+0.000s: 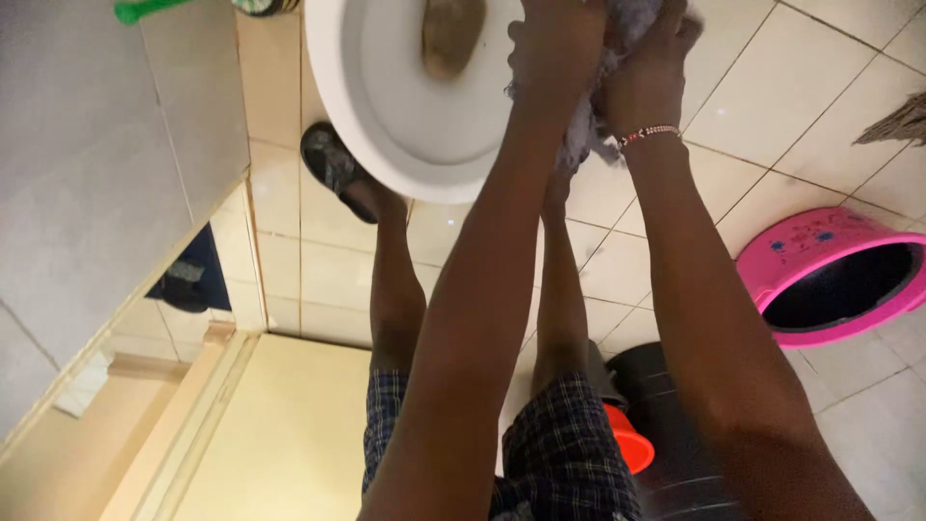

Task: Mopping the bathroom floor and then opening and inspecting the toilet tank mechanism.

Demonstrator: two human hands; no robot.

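Both my arms reach out over a white toilet bowl [386, 116] at the top of the head view. My left hand [555, 43] and my right hand [646, 82], which has a beaded bracelet at the wrist, are clenched together on a grey rag [584, 130]. The rag bunches between the hands and hangs down over the bowl's right rim. Brownish water shows in the bottom of the bowl. My legs, in checked shorts, stand in front of the toilet, one foot in a dark sandal [333, 169].
A pink bucket [820, 251] lies on the tiled floor at the right. A black bucket [675, 425] with an orange cup [627, 439] stands by my right leg. Broom bristles [897, 121] show at the right edge. A grey tiled wall and a pale door [280, 434] are on the left.
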